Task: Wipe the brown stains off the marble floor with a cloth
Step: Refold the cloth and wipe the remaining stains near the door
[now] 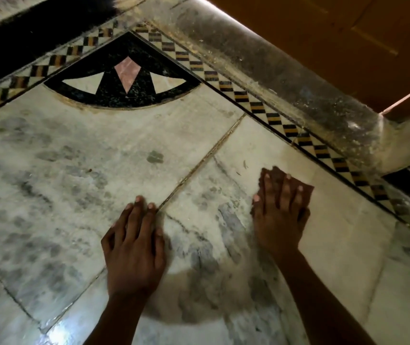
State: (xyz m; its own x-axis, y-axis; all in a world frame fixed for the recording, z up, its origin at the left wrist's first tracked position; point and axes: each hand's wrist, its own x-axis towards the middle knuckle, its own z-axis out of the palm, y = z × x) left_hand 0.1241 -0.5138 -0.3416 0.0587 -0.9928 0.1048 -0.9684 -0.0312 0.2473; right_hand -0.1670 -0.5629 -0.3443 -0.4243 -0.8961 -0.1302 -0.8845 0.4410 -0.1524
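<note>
The marble floor (79, 155) is whitish with grey mottling and dull smudges; a brownish grout joint (200, 165) runs diagonally between slabs. My right hand (279, 215) lies flat with straight fingers on a small brown cloth (304, 189), pressing it onto the slab right of the joint. Only the cloth's far edge and right corner show past my fingers. My left hand (134, 247) rests flat on the floor just left of the joint, fingers straight, holding nothing.
A checkered inlay border (281, 123) runs diagonally beyond the cloth, with a raised dusty stone threshold (286, 78) and a brown wooden door (348, 41) behind it. A black fan-shaped inlay (124, 75) fills the corner. A round shadow (199, 295) falls between my arms.
</note>
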